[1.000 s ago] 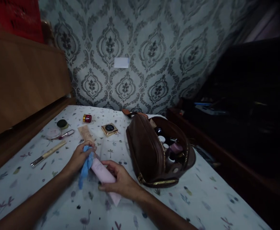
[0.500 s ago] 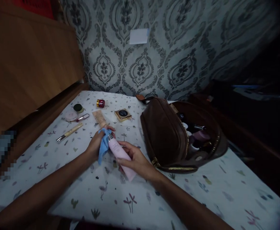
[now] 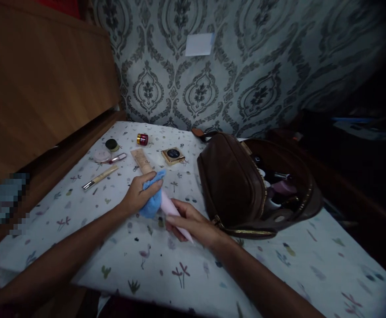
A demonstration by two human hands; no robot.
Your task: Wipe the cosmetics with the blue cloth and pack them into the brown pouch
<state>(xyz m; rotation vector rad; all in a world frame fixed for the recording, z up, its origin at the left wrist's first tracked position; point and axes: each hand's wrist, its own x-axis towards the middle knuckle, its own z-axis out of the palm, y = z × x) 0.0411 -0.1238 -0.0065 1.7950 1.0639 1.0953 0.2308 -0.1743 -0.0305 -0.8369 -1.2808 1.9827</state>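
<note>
My left hand point(image 3: 141, 192) is closed on a blue cloth point(image 3: 152, 204), which wraps the cap end of a pink cosmetic tube point(image 3: 170, 208). Lower down, my right hand point(image 3: 191, 221) grips the body of that tube, its fingers closed round it. The tube slants above the table, its silver cap hidden by the cloth. Just beyond my left hand lies a beige tube point(image 3: 141, 161). A gold compact point(image 3: 173, 155) with a dark round centre rests to the right of it.
An open brown toiletry bag point(image 3: 229, 181) holding several cosmetics stands at the right. Leftward on the patterned tablecloth point(image 3: 113, 247) are a slim gold tube point(image 3: 100, 177), a lip gloss tube point(image 3: 118, 158), a pink round case point(image 3: 102, 155), a dark-lidded jar point(image 3: 112, 145) and a red jar point(image 3: 142, 139).
My left hand has brought the cloth over the tube's cap end, covering the silver cap. The pink tube has turned edge-on in my right hand. The view has shifted slightly.
</note>
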